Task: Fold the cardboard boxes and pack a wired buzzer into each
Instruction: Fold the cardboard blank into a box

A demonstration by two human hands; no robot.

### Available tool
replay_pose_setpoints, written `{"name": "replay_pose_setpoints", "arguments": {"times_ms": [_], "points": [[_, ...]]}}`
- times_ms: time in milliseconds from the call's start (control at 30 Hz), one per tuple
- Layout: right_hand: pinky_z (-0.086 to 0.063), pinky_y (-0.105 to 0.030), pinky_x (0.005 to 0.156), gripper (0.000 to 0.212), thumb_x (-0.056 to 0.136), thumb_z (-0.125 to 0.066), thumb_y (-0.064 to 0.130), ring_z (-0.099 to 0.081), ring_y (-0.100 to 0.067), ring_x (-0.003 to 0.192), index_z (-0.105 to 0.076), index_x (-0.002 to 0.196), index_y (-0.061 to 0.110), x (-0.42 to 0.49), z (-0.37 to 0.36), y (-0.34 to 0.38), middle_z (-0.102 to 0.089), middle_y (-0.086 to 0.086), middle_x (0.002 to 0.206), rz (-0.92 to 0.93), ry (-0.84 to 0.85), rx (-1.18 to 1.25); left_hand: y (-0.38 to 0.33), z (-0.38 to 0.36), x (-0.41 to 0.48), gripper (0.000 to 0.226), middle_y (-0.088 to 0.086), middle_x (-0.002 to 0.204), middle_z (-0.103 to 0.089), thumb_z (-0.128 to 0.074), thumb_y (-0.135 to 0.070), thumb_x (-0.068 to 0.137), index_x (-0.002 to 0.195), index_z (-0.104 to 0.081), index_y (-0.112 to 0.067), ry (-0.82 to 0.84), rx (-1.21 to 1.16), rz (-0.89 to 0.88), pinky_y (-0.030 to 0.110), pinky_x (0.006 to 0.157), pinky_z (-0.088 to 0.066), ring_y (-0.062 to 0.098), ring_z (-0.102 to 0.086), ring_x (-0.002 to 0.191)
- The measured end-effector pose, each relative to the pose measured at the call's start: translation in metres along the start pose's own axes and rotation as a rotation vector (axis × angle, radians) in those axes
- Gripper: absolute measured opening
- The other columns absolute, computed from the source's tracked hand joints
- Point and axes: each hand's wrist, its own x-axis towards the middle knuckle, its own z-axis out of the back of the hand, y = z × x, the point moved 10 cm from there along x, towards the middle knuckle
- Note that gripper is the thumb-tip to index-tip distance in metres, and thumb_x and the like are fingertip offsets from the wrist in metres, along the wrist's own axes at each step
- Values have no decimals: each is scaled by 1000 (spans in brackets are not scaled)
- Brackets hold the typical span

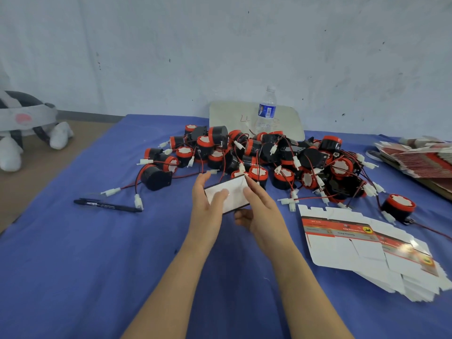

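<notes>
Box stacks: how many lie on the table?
2: one stack fanned out near right, another at the far right edge. A single box is held apart.

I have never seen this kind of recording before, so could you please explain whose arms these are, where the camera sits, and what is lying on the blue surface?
There is no machine here. A person wears one camera on the head, looking forward and down, so the two bare arms reaching in from below are their own. The left hand and right hand both grip a cardboard box that looks flat, not yet set up. On the blue cloth lies a pile of wired buzzers, black with red caps and thin leads. To the right is a fanned stack of unfolded boxes, with more cartons farther back. A black pen lies on the left, and a water bottle stands behind the pile.
</notes>
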Motion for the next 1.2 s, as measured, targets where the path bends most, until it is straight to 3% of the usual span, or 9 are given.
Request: {"name": "replay_pose_setpoints", "arguments": {"times_ms": [133, 233, 300, 400, 500, 700, 900, 1067, 1200], "points": [[-50, -21, 65, 40, 97, -54, 27, -55, -3, 63, -48, 130, 48, -8, -6, 25, -57, 11, 108, 233, 14, -343, 7, 6, 5, 32, -5, 137, -43, -38, -29, 100, 132, -39, -32, -36, -192, 102, 26, 99, -40, 7, -46, 120], [-44, -11, 84, 47, 92, -62, 24, -53, 4, 101, -47, 129, 49, -20, -18, 49, -45, 16, 132, 482, 2, -509, 3, 12, 7, 48, -5, 144, -41, -42, -38, 99, 144, -28, -32, -34, -203, 89, 42, 106, -41, 13, -45, 130], [-37, -8, 97, 40, 96, -55, 30, -30, 5, 135, -48, 130, 48, -24, -27, 55, -35, 17, 145, 511, 41, -463, -9, 11, 3, 65, -13, 143, -36, -54, -44, 92, 147, -21, -31, -8, -126, -21, 22, 89, -51, -2, -46, 125], [-27, -38, 117, 33, 97, -31, 52, -13, -1, 145, -37, 126, 66, -23, -28, 52, -20, 30, 152, 402, 77, -279, -18, -4, -3, 87, -15, 155, -5, -61, -72, 68, 140, -27, -37, 85, 149, -123, 0, 93, -31, -14, -18, 133], [-32, -41, 115, 46, 99, -41, 42, -27, 6, 138, -19, 136, 58, -20, -7, 55, -17, 18, 157, 368, -85, -180, -15, -19, -9, 76, -20, 142, -26, -53, -74, 57, 122, -37, -38, 182, 257, -103, -3, 80, -33, -15, -34, 121], [-44, -1, 65, 70, 94, -59, 23, -59, 22, 83, -16, 149, 30, -21, 15, 46, -34, 15, 143, 331, -312, -116, -2, -17, -8, 46, -14, 85, -59, -47, -68, 67, 92, -47, -30, 45, 87, -2, 8, 59, -44, -15, -58, 68], [-54, -22, 80, 17, 97, -53, 14, -68, -6, 88, -67, 104, 20, -17, -17, 46, -73, 5, 94, 307, -16, -424, 14, -24, -4, 66, -10, 123, -63, -49, -72, 80, 130, -50, -30, 195, -164, 136, 29, 101, -43, 2, -59, 112], [-51, -27, 84, 9, 93, -59, 16, -62, -6, 85, -64, 96, 23, -19, -26, 43, -70, 5, 83, 320, 84, -665, 17, -31, -8, 43, -22, 104, -68, -35, -67, 79, 100, -61, -41, 237, -293, 223, 19, 95, -41, -9, -58, 102], [-2, -43, 119, 14, 95, -47, 13, -56, -10, 85, -57, 96, 23, -16, -34, 37, -63, 9, 82, 466, -5, -1345, 3, -3, -3, 9, -22, 95, -48, -43, -44, 97, 94, -49, -37, -23, 22, 109, 17, 79, -38, -12, -49, 83]]}}
